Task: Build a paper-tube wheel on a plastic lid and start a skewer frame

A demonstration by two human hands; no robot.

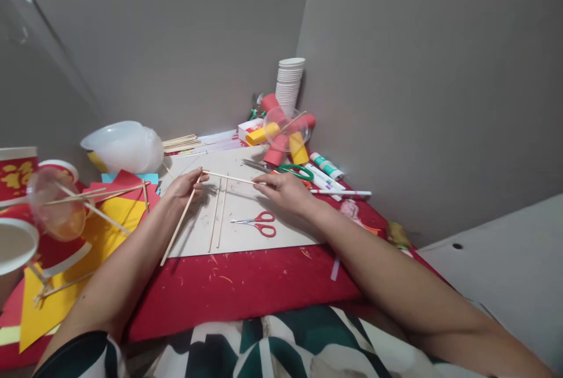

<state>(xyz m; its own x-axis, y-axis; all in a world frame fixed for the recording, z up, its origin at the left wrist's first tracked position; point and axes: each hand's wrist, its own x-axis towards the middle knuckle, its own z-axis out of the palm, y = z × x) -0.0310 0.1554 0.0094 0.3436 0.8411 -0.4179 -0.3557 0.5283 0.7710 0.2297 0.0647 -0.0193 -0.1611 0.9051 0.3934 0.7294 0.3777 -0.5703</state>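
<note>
Over the white board (290, 228), my left hand (188, 185) pinches the spot where two thin wooden sticks meet. One wooden stick (180, 227) slants down from it toward the board's front edge. Another wooden stick (231, 177) runs across to my right hand (284, 188), whose fingers are closed on its far end. Below and between the hands, two loose wooden sticks (219, 213) lie side by side on the board. To their right rest small red-handled scissors (265, 224). Larger green-handled scissors (297, 171) lie just behind my right hand.
At the back stand stacked paper cups (289, 81) and a pinwheel-like piece of red and yellow rolls (275, 151). Bundled sticks (181, 143) lie behind the board. Leftward are red cups (17, 175), a stick frame with a clear plastic cup (57, 205), and yellow paper (116, 219).
</note>
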